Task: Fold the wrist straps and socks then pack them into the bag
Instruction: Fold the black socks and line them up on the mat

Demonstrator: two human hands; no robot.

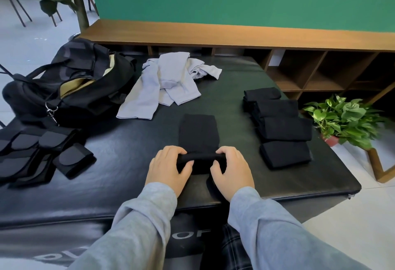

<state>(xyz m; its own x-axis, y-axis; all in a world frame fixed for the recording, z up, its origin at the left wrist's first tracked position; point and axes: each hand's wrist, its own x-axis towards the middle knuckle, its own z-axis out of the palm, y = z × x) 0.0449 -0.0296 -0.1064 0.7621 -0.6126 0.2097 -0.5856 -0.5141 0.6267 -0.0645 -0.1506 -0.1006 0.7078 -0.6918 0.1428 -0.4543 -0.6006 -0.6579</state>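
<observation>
While both hands worked the near end of a black sock (197, 135), noted as follows. Left hand (168, 166) curled over the left end of the rolled portion, thumb underneath, gripping it. Right hand (232, 168) likewise curled round the right end, gripping. Remainder of that sock laid flat, extending away from the hands on the black padded tabletop (235, 81). Folded black socks (282, 128) observed in a row of four to the right, overlapping one another, well apart from the hands. Pale grey socks (168, 81) found loose and unfolded in a heap at the far centre, just beside the bag (70, 81). Bag recorded at far left, black with tan lining, mouth open. Wrist straps (38, 154) seen at the near left, black with grey panels, folded and lying side by side in front of the bag. Grey sleeves (139, 227) on both forearms. Potted plant (344, 120) on the floor beyond the right edge.
</observation>
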